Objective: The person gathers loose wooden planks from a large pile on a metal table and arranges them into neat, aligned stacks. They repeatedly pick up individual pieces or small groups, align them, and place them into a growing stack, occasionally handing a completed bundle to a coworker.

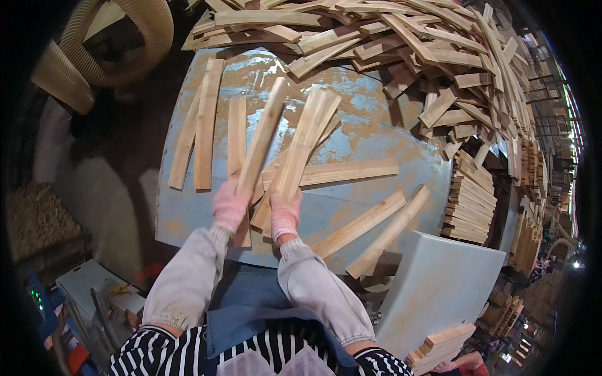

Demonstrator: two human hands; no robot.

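My left hand (229, 207), in a pink work glove, is closed round the lower end of a wooden slat (264, 135). That slat is raised and tilts away from me. Beside it, my right hand (286, 214), also gloved in pink, grips the near end of some wooden slats (305, 141) that overlap and fan slightly at the far end. Under and behind them, more loose pieces lie on the dusty blue-grey tabletop (376, 135), among them a crosswise slat (351, 172) and an upright-lying slat (237, 135) partly covered by my left hand.
A large heap of slats (407, 44) covers the table's far side. Two slats (207, 125) lie at left, two more (389, 232) at right. A neat stack (470, 200) stands right of the table, near a grey metal box (442, 282). Another person's hand (444, 366) touches stacked wood.
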